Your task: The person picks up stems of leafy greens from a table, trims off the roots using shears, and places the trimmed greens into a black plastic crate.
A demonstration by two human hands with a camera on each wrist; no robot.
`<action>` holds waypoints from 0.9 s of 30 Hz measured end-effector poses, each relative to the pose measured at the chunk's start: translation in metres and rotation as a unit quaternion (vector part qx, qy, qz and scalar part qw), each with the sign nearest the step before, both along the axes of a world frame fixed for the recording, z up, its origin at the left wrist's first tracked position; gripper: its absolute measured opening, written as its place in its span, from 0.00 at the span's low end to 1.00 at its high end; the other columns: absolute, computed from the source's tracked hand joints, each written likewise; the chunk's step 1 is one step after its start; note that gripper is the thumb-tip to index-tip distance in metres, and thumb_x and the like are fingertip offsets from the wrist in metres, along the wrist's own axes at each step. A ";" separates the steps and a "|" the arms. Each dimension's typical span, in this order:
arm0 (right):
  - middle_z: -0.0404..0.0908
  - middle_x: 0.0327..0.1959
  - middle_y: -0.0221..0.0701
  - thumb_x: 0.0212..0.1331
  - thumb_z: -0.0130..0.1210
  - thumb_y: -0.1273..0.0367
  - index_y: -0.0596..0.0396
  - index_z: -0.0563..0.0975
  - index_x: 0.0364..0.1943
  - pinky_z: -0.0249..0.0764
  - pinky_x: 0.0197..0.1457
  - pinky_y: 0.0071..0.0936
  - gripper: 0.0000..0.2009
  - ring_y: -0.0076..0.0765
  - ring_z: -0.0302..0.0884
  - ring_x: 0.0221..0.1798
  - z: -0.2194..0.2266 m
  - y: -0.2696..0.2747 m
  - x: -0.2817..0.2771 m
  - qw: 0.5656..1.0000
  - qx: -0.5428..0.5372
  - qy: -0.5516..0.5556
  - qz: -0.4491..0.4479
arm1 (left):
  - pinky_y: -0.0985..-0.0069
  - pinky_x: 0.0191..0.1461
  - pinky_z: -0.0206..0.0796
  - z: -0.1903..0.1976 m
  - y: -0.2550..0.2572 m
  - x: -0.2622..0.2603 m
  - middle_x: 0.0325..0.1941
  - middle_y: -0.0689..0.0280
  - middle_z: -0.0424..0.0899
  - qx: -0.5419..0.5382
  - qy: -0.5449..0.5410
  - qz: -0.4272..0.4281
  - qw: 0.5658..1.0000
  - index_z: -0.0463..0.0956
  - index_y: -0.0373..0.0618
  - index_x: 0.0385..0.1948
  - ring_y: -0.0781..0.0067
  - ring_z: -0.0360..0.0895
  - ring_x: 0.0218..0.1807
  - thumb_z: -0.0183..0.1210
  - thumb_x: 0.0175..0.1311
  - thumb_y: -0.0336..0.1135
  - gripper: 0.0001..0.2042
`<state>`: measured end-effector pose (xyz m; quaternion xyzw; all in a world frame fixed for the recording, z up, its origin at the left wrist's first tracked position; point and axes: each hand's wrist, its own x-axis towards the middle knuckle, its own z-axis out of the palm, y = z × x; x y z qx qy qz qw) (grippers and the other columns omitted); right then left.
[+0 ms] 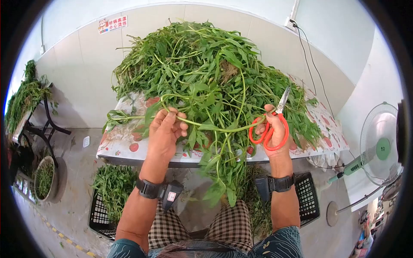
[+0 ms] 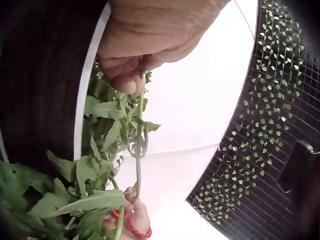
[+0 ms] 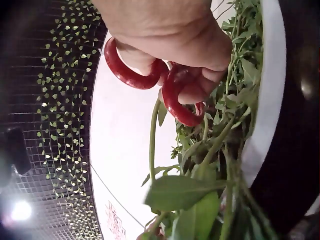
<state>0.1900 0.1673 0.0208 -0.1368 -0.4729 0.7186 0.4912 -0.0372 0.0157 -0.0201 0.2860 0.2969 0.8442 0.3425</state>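
Observation:
A long green stem with leaves spans between the two hands over the table's front edge. The left hand pinches it between thumb and fingers; the left wrist view shows the same hand with fingertips on the stem. The right hand holds red-handled scissors, blades pointing up and away, while its fingertips hold the stem's other end. In the right wrist view the red handle loops circle fingers of the right hand. Leafy sprigs hang below the stem.
A large heap of leafy stems covers the back of the patterned table. Black crates with greens stand below on both sides. A fan is at the right; a round tub and a side table of greens are at the left.

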 end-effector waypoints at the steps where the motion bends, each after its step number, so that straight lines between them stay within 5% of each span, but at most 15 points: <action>1: 0.74 0.27 0.35 0.53 0.51 0.72 0.57 0.70 0.46 0.71 0.26 0.22 0.15 0.24 0.71 0.22 -0.001 0.001 0.001 1.000 0.007 -0.004 -0.007 | 0.79 0.29 0.69 0.000 0.000 0.000 0.35 0.64 0.78 0.003 0.002 -0.003 1.000 0.70 0.46 0.38 0.76 0.75 0.29 0.49 0.64 0.33 0.05; 9: 0.76 0.28 0.35 0.53 0.50 0.74 0.61 0.68 0.46 0.70 0.27 0.19 0.15 0.23 0.73 0.24 -0.001 -0.003 0.006 0.988 0.111 -0.061 -0.093 | 0.79 0.29 0.70 0.000 0.000 0.001 0.35 0.63 0.78 -0.008 0.016 0.002 1.000 0.70 0.45 0.39 0.76 0.75 0.28 0.48 0.65 0.33 0.06; 27: 0.73 0.28 0.34 0.52 0.49 0.72 0.56 0.69 0.47 0.66 0.24 0.19 0.15 0.21 0.68 0.22 -0.027 0.016 0.034 0.993 0.014 -0.068 -0.093 | 0.80 0.32 0.63 0.005 -0.004 0.002 0.32 0.68 0.76 -0.005 0.054 -0.056 0.997 0.71 0.48 0.39 0.79 0.72 0.32 0.52 0.62 0.34 0.06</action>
